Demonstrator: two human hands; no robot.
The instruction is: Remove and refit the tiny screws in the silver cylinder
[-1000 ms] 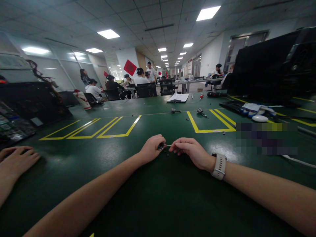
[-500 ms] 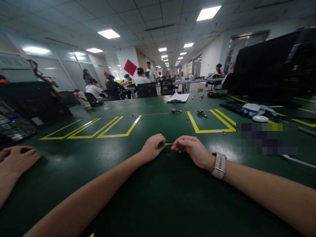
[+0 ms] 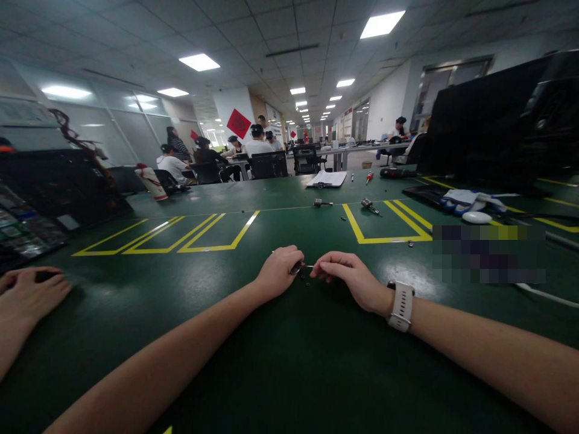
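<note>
My left hand [image 3: 277, 274] is closed around a small round metal part [image 3: 296, 267], whose dark open end faces right. Most of that part is hidden in the fingers. From the right, my right hand [image 3: 340, 272] pinches a thin metal rod [image 3: 309, 266] that points at the open end. Whether its tip is inside the part I cannot tell. The rod's other end is hidden in the right hand. A few tiny dark pieces [image 3: 308, 284] lie on the green table [image 3: 289, 355] just below the hands.
Farther back lie two metal parts with shafts, one on the left [image 3: 321, 203] and one on the right [image 3: 370, 207]. A small metal piece [image 3: 411, 243], red-handled tool [image 3: 370, 176], papers [image 3: 332, 178], gloves [image 3: 468, 200] and white mouse [image 3: 478, 217] are around. Another person's hand [image 3: 38, 292] rests at left.
The round part has turned in my left hand, its open end now facing more to the right. My right hand has shifted slightly left, leaving less rod showing between the hands.
</note>
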